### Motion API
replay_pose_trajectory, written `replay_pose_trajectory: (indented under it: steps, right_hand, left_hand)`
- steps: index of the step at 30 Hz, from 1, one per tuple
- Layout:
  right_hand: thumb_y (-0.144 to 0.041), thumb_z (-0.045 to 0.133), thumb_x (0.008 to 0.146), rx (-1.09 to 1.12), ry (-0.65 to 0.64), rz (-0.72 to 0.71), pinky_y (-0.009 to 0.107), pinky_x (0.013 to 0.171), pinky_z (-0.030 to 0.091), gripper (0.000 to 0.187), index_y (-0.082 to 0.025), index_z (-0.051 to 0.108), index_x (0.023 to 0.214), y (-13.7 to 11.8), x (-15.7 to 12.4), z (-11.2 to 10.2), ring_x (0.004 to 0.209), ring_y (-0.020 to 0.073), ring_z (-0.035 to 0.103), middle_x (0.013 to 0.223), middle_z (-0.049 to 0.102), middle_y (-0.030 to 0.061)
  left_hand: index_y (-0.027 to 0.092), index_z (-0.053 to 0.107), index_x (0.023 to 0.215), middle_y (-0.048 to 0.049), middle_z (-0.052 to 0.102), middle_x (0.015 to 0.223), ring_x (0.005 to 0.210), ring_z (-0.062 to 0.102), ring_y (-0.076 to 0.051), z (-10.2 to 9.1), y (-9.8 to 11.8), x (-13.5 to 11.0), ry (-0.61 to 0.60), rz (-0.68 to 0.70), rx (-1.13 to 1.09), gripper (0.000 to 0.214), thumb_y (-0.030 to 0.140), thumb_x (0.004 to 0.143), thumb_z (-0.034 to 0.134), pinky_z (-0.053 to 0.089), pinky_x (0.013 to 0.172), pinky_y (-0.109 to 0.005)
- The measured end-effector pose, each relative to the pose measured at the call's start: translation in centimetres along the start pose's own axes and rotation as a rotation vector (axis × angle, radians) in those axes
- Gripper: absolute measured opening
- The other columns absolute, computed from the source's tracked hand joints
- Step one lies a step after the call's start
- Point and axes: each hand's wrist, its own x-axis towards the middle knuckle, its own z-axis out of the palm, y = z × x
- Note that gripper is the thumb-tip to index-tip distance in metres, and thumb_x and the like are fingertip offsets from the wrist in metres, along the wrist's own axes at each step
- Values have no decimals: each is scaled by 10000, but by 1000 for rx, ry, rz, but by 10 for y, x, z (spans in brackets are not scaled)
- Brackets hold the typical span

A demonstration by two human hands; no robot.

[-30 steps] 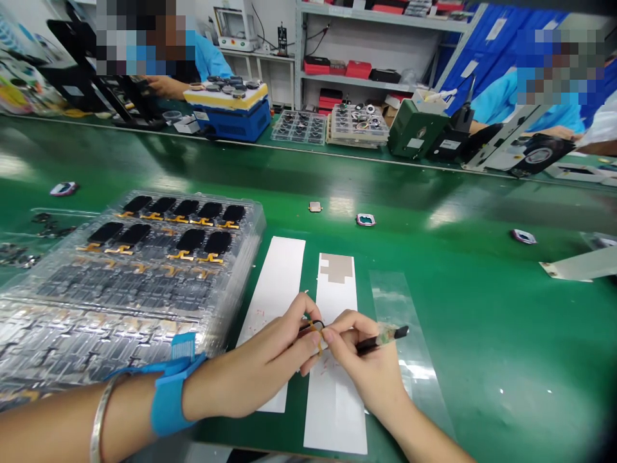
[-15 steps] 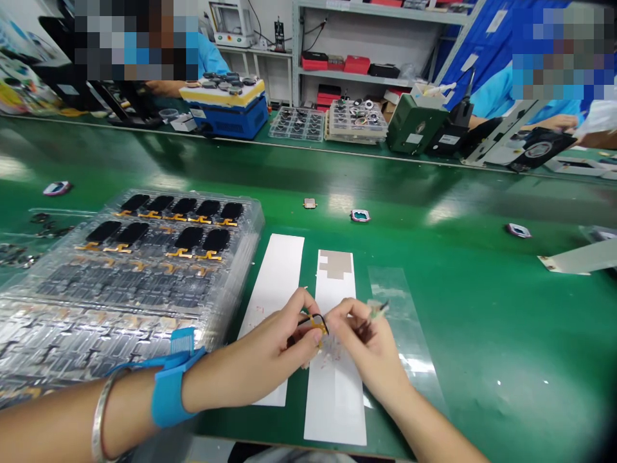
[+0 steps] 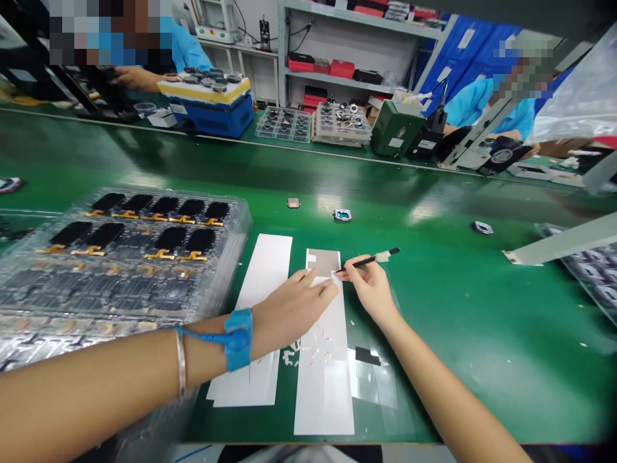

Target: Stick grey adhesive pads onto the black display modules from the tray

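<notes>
My left hand (image 3: 299,305) lies over a white backing strip (image 3: 318,399), fingers stretched out toward a grey-brown adhesive patch (image 3: 328,260) at its far end. No object shows in its fingers; what is under the palm is hidden. At the strip's right edge, my right hand (image 3: 373,289) grips slim black tweezers (image 3: 361,262) with a pale wrap on their shaft. Their tip points at the patch's edge, by the left fingertips; contact is not clear. A second white strip (image 3: 265,270) lies to the left, partly under my left forearm.
Clear trays with black screens (image 3: 171,239) stand at left. Small white scraps (image 3: 292,354) and a dark piece (image 3: 367,355) on clear film lie near the strips. Farther off are a small framed part (image 3: 342,215) and a metal post (image 3: 559,239). Two people work across the bench.
Both hands have moved forward to the strip's far end. The black-and-gold part held in my left fingers is no longer visible. The tweezers now point at the grey-brown patch.
</notes>
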Motion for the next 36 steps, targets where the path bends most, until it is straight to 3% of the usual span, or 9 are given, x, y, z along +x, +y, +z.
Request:
replay_pose_trajectory:
  steps: [4,8,12,18,20,24,26,31,36]
  right_hand:
    - [-521,735,721,51,26,10,380,736,599,349,-210,597,801,6,-2,1,658,193,698,781,655,27]
    - [-496,769,691,92,46,30,373,712,607,341,-200,624,774,6,-2,3,648,201,708,745,679,33]
    - [-473,799,661,163,36,62,363,659,619,353,-184,624,763,-2,0,3,614,213,719,682,706,40]
    - [-343,802,719,276,149,13,282,651,627,288,-178,597,838,-52,-23,-12,666,184,748,742,742,32]
    - [-273,789,756,303,229,-56,260,651,632,235,-176,598,852,-68,-43,-13,694,185,757,764,749,34]
    - [-202,690,865,354,320,-163,258,656,647,99,-190,601,908,-75,-86,6,733,199,766,809,766,42]
    - [-181,643,901,368,330,-185,264,687,650,60,-203,599,934,-68,-101,20,782,200,766,838,766,35]
    - [-134,604,920,371,389,-261,228,717,642,78,-210,601,938,-57,-117,41,830,172,760,864,720,5]
    - [-115,554,941,358,395,-369,310,739,653,110,-220,578,961,-59,-122,48,898,188,745,869,692,9]
  left_hand:
    - [118,519,1013,-109,647,975,1085,589,-301,18,-9,9,21,12,-18,249,-47,844,439,454,949,-439]
    - [101,465,1176,-166,617,1178,1241,506,-332,26,-6,9,36,0,-54,405,-83,821,400,434,988,-477]
    - [83,477,1144,-195,602,1191,1282,468,-349,28,-5,11,29,-13,-138,395,-99,809,375,429,982,-482]
    - [179,458,893,-69,631,845,815,642,-241,-8,-5,5,34,-153,-336,159,65,940,357,505,714,-370]
    - [202,408,954,-41,626,846,726,626,-188,-22,-1,-3,90,-250,-493,150,183,1016,273,493,627,-307]
    - [247,343,976,26,612,819,595,538,-120,-31,20,-20,195,-465,-1300,123,334,1037,280,436,575,-259]
    - [247,353,947,51,569,766,546,445,-102,-29,33,-27,210,-521,-1560,150,358,1033,299,382,567,-259]
    - [254,390,984,51,518,764,626,374,-117,-27,53,-34,274,-505,-1774,194,399,1043,277,336,650,-273]
    - [264,382,1033,38,491,828,676,363,-128,-36,56,-38,242,-465,-1789,186,421,1045,282,338,691,-276]
